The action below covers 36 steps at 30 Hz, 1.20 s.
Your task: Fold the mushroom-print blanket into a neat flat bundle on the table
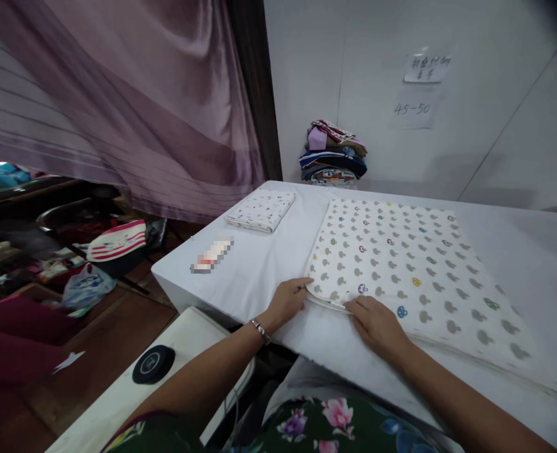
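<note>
White table (254, 277), right hand (377, 324) half-curled on cloth (403, 251).

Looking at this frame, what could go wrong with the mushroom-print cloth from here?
The cloth shows layers along its near edge, where the left hand and right hand are; uneven pulling could put those layers out of line. Neither hand is on its far side, so that part might shift or crease. The bracelet on the left wrist could perhaps snag the fabric if that arm passes over it.
</note>
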Tool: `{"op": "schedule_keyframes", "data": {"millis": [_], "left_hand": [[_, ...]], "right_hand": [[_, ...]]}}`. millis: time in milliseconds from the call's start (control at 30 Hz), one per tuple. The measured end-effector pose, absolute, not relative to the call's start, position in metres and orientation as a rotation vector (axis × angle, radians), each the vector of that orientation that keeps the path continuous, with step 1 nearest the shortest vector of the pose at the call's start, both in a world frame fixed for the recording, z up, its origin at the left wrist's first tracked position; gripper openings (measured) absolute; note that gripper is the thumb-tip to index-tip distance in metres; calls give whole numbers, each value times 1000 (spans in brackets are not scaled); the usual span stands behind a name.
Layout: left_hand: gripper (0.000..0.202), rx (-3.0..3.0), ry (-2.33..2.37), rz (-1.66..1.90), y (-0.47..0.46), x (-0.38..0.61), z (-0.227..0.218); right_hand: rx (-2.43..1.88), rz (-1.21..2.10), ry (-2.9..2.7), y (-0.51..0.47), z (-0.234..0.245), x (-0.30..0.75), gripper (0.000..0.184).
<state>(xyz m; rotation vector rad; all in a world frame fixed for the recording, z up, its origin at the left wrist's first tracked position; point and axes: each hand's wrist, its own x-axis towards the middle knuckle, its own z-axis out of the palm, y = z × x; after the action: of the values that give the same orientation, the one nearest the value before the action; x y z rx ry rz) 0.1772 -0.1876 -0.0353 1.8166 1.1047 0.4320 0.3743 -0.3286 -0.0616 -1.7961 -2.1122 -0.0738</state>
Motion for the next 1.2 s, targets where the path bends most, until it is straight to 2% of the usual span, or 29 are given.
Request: {"op": "schedule_keyframes", "data": {"millis": [367, 600, 733, 933, 1200], "left_hand": [[35, 1464, 1080, 357, -182, 179, -28], [54, 1542, 901, 341, -177, 173, -39], [58, 1716, 880, 333, -173, 170, -49], [33, 2235, 872, 390, -177, 171, -41], [26, 2865, 879, 98, -175, 170, -25]], "right_hand": [[-1799, -145, -2152, -329, -63, 374, 28], [-1818, -118, -2162, -329, -57, 372, 28], [-1815, -115, -2168, -329, -57, 373, 27], [-1839, -144, -2185, -329, -55, 371, 26], [-1865, -164, -2211, -329, -56, 369, 30]]}}
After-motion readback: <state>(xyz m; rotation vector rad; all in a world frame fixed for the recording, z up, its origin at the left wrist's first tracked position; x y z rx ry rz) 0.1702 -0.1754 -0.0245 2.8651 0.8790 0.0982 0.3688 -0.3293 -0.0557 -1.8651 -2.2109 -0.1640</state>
